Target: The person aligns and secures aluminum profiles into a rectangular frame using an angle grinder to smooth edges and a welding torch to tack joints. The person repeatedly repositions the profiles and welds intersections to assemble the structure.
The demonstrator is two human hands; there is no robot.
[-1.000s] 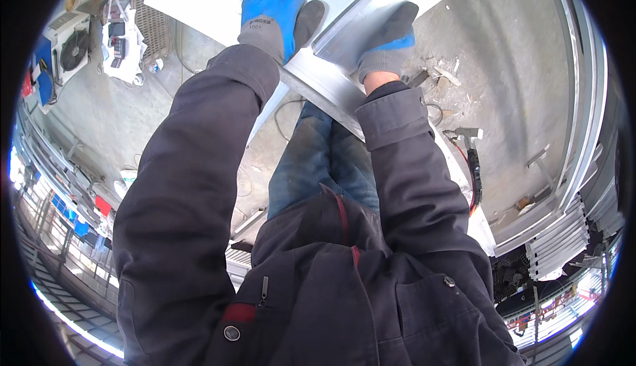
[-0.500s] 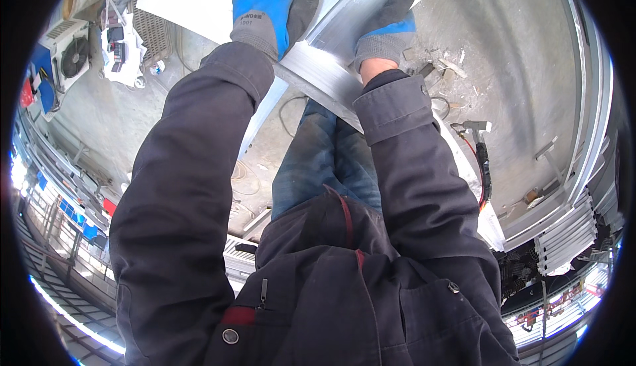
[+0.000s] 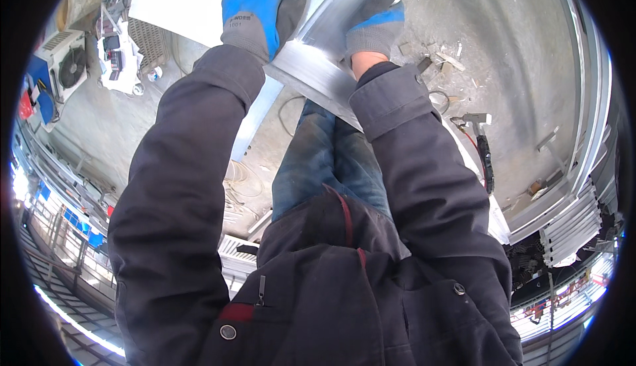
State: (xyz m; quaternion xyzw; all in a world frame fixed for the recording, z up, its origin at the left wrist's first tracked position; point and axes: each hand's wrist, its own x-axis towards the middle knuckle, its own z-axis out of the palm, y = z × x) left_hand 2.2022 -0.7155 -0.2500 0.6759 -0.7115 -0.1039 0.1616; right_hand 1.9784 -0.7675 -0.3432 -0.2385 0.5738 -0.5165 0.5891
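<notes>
A wide silvery metal profile [image 3: 315,68] with long ridges lies across in front of my legs, at the top middle. My left hand [image 3: 257,16], in a blue and grey work glove, grips its left side, thumb along the metal and fingers curled over. On the other side, my right hand [image 3: 375,27], in a matching glove, holds the profile with the thumb on top; its other fingers are mostly hidden. A white sheet or board [image 3: 177,1] spreads beside and beneath my left hand.
A hammer-like tool with a black grip [image 3: 485,157] lies at the right by a red hose. Offcuts [image 3: 450,61] litter the concrete floor. Long metal rails [image 3: 589,94] run along the right. A boxy unit with a round fan [image 3: 71,66] stands at the far left.
Both hands and the metal profile have shifted slightly left in the picture, as has the floor clutter at the upper left. The grips look the same.
</notes>
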